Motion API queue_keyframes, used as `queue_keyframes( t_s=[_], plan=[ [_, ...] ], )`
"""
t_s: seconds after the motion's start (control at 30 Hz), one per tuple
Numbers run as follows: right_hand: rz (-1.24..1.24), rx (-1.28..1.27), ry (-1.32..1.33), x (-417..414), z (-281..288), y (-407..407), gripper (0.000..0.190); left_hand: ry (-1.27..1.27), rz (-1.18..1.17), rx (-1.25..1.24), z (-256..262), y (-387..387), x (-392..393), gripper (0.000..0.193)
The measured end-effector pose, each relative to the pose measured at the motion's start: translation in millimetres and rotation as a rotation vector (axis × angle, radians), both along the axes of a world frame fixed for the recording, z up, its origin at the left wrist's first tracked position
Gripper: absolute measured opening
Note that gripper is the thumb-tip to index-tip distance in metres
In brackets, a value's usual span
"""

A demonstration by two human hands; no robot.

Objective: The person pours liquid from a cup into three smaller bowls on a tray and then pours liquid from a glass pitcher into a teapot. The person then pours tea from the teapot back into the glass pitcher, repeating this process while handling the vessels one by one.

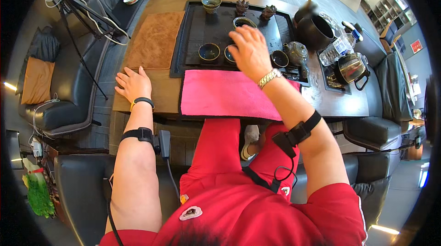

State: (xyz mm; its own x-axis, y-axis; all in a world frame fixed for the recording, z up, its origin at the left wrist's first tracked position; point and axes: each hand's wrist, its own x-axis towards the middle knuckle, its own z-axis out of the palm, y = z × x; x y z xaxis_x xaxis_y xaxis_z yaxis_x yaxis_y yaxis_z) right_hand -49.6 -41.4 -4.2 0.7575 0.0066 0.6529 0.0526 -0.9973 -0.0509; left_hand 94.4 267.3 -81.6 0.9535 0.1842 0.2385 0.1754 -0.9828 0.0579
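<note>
My left hand (134, 84) lies palm down on the wooden table (162, 91), fingers apart, just below a brown cloth (156, 41). My right hand (251, 51) is over the black tea tray (203, 29) with fingers spread and nothing seen in them. Its fingertips are nearest a dark glazed bowl (244, 19), whose lower part they hide; contact cannot be told. Beneath the thumb a dark teacup (227, 55) is partly covered. Another teacup (209, 52) stands to its left, and a third (279, 59) to the right, beside a grey lidded teapot (295, 53). A pink towel (224, 92) lies along the front edge.
At the tray's back stand a glazed cup (211, 3) and two dark figurines (242, 7) (268, 12). On the right are a black pot (313, 30), a plastic water bottle (339, 49) and a glass kettle (349, 68). A tripod (81, 58) with cables stands left of the table.
</note>
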Motion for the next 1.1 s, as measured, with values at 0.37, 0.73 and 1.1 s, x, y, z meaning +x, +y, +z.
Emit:
queue_keyframes(
  t_s=[0.37, 0.73, 1.1],
  plan=[
    [-0.38, -0.025, 0.384, 54, 44, -49, 0.05, 0.027, -0.003, -0.041, 1, -4, 0, 0.065],
    [-0.798, 0.036, 0.4, -51, 40, -158, 0.033, 0.013, -0.014, -0.006, -2, -3, 2, 0.064],
    [-0.515, 0.074, 0.195, -75, 43, -151, 0.025, -0.015, -0.017, -0.052, -5, -4, 6, 0.064]
  ],
)
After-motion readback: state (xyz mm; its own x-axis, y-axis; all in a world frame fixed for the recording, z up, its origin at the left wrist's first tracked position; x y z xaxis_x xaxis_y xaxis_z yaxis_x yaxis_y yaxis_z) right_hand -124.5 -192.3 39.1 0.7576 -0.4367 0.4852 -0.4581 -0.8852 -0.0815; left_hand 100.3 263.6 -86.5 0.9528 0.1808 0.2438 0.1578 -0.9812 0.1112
